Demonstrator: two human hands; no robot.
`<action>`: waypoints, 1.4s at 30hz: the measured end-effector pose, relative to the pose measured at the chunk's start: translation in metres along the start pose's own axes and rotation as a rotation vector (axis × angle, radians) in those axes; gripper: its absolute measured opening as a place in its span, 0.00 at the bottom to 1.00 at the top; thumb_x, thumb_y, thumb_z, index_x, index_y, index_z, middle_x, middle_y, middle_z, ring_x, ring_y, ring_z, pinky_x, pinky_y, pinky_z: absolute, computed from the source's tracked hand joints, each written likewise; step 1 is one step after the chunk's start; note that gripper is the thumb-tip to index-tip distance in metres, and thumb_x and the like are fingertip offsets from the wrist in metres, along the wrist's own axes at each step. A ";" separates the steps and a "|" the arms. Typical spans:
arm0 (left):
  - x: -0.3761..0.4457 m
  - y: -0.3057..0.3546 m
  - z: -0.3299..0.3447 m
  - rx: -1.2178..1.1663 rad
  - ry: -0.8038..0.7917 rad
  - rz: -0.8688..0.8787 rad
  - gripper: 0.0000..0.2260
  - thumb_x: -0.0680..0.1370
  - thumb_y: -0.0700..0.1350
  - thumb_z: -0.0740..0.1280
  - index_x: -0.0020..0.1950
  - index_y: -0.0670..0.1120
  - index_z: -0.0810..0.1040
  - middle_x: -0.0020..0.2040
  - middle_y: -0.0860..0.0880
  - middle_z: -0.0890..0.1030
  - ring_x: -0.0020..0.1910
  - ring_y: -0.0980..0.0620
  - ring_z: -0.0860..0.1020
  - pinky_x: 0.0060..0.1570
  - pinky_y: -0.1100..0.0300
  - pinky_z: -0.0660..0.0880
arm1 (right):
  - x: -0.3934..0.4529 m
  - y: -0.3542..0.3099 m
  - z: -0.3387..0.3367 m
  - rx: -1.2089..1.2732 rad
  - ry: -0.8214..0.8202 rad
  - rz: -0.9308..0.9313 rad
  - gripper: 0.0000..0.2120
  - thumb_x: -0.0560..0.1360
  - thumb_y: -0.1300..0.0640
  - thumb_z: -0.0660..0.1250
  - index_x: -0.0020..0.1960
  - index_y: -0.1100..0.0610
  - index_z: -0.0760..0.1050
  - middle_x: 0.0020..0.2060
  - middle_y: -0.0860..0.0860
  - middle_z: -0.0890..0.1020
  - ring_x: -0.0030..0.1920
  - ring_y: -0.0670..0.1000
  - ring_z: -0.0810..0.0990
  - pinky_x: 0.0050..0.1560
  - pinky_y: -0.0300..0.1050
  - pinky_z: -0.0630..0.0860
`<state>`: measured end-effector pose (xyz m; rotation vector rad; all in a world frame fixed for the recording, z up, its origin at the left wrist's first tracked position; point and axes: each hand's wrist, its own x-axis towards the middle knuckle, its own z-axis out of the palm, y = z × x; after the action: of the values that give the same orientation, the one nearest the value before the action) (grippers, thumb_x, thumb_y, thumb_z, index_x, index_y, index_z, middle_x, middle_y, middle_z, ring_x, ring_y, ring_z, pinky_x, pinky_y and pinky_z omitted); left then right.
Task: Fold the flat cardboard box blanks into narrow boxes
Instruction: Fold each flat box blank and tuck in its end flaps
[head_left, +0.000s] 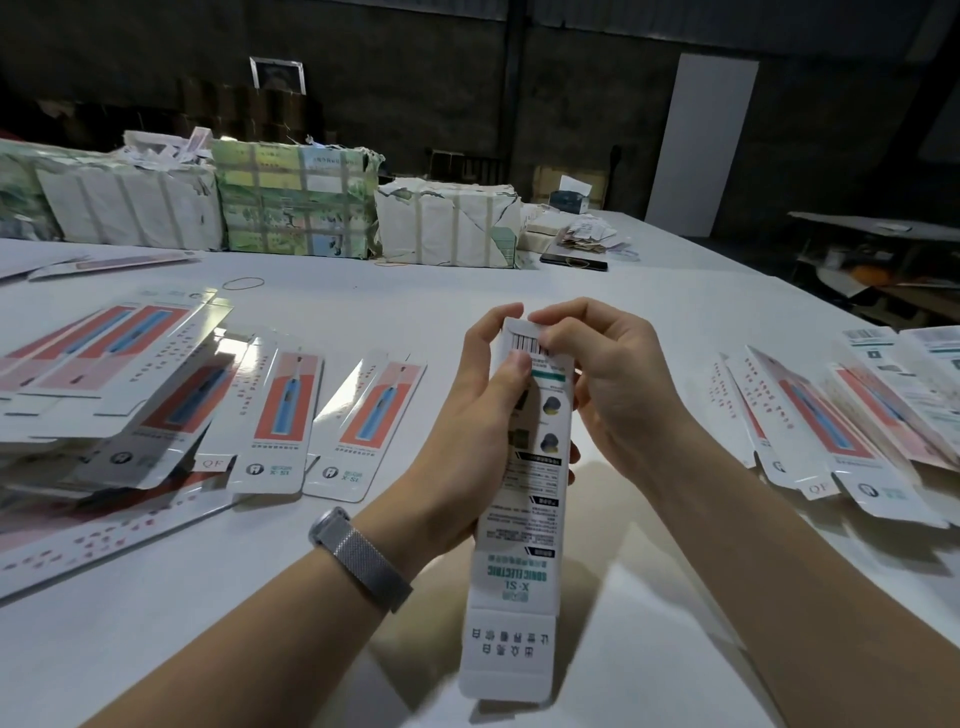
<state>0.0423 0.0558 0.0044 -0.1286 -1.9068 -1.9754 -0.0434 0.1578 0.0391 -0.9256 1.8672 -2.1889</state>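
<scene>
The narrow box (524, 499) is being held above the bench (395, 312), its long axis running away from the person; the left hand (478, 415) is gripping its middle while the right hand (597, 384) fingers (553, 325) are pinching the far-end flap, so the coming tuck falls to the right

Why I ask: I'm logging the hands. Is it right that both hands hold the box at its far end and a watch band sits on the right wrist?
One thing is wrong: the band sits on the left wrist, not the right, as the head view shows. The rest stands: the left hand and right hand both hold the box at its far end.
</scene>
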 end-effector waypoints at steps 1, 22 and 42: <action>0.000 0.001 0.001 0.008 -0.004 0.010 0.15 0.86 0.53 0.53 0.70 0.69 0.63 0.47 0.48 0.83 0.39 0.45 0.85 0.35 0.56 0.80 | 0.000 -0.001 0.000 0.003 0.003 -0.001 0.06 0.67 0.58 0.67 0.36 0.52 0.82 0.34 0.51 0.82 0.37 0.54 0.80 0.44 0.58 0.73; -0.004 0.000 0.003 -0.055 -0.076 0.043 0.17 0.84 0.55 0.55 0.69 0.76 0.60 0.46 0.51 0.84 0.39 0.44 0.85 0.35 0.56 0.81 | 0.000 -0.008 -0.005 -0.003 -0.012 -0.036 0.07 0.70 0.56 0.65 0.36 0.56 0.78 0.30 0.51 0.79 0.33 0.50 0.78 0.33 0.47 0.70; -0.002 0.008 -0.005 -0.054 0.023 0.033 0.12 0.85 0.54 0.53 0.68 0.65 0.64 0.47 0.46 0.84 0.39 0.42 0.85 0.35 0.53 0.81 | -0.006 -0.002 0.001 -0.090 -0.105 -0.154 0.21 0.79 0.41 0.53 0.49 0.46 0.84 0.45 0.56 0.83 0.47 0.56 0.82 0.48 0.54 0.79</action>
<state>0.0483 0.0515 0.0109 -0.1511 -1.8264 -1.9988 -0.0377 0.1600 0.0392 -1.2145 1.9188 -2.1062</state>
